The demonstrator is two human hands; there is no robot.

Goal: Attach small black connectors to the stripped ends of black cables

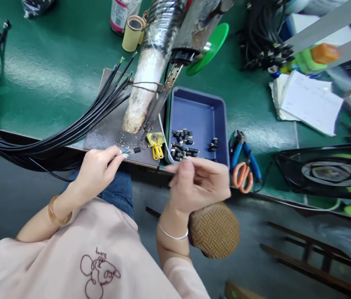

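Note:
My left hand (101, 168) pinches the end of a black cable whose thin coloured wires meet a small black connector (137, 150) above the dark board (101, 135). My right hand (198, 180) is raised at the near edge of the blue tray (220, 124), blurred, thumb and fingers brought together; anything between them is too small to tell. Small black connectors (180, 145) lie in that tray. A yellow clip-like piece (157, 147) rests on the board below the soldering iron's metal shaft (163, 97).
Black cables (54, 139) curve in from the left. A white-wrapped tube (146, 79) hangs over the board. Right of the tray are blue-handled pliers (252, 164) and orange-handled scissors (240, 176). Papers (310, 101) and a black fan-like item (331, 172) lie farther right. A stool (215, 230) stands below.

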